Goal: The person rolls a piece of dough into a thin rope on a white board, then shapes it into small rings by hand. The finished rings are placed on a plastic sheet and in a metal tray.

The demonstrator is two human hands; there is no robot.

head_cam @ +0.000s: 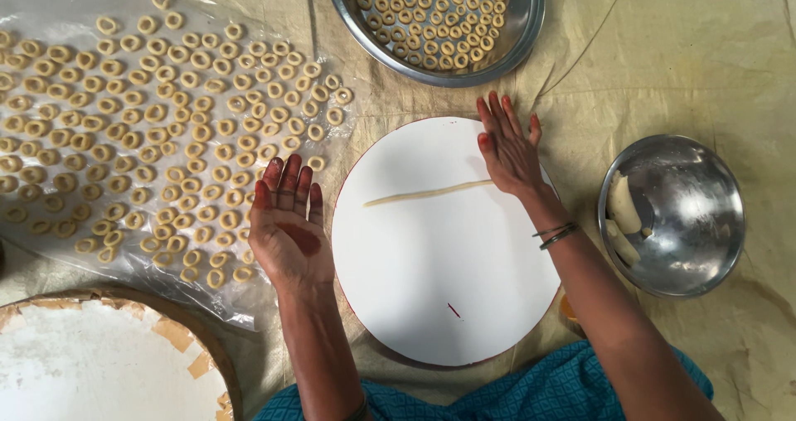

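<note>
Floor cloth [680,65], round white board [448,255]: rolling step, right hand [507,152] flat and open on dough rope [427,193] at board's upper part, left hand [288,222] open, empty, beside dough rings [149,139]; even palm pressure needed next.

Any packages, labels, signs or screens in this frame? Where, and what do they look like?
No labels, signs or screens in view.
Clear plastic sheet: left, spread flat on the cloth, crinkled and see-through, covered with small pale dough rings; the nearest thing to packaging.
Left hand: open, palm up, over the sheet's right edge.
Right hand: flat on a thin dough strip on the round white board.
</note>
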